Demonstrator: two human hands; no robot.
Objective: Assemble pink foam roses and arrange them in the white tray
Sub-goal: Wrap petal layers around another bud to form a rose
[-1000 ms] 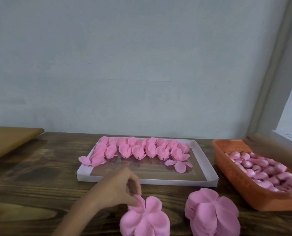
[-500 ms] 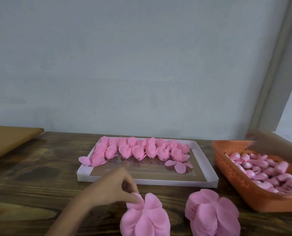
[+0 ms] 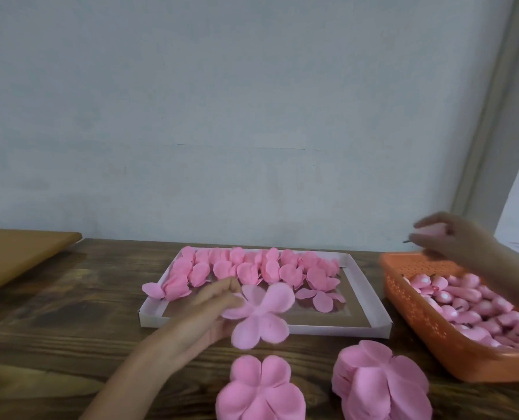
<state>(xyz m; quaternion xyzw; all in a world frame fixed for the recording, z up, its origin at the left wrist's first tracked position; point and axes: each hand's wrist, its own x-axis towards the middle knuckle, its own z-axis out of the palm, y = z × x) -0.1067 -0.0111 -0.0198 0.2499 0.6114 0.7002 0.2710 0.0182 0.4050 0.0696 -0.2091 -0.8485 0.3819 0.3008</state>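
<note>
This looks like a small handcraft work corner: a dark wooden table [image 3: 70, 313] set against a bare pale wall [image 3: 252, 116]. Batch work covers it: rows of pink foam roses [image 3: 252, 268] in a white tray [image 3: 370, 298], stacked petal cut-outs [image 3: 379, 386] near, and an orange basket [image 3: 418, 322] of foam buds [image 3: 464, 301] at right.

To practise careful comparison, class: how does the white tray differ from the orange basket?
The white tray has plain walls; the orange basket has perforated ones. The tray is shallow, the basket deeper. The tray holds opened roses lined along its far side; the basket holds closed buds in a heap. Both are rectangular, sit on the wooden table and hold pink foam pieces.
</note>
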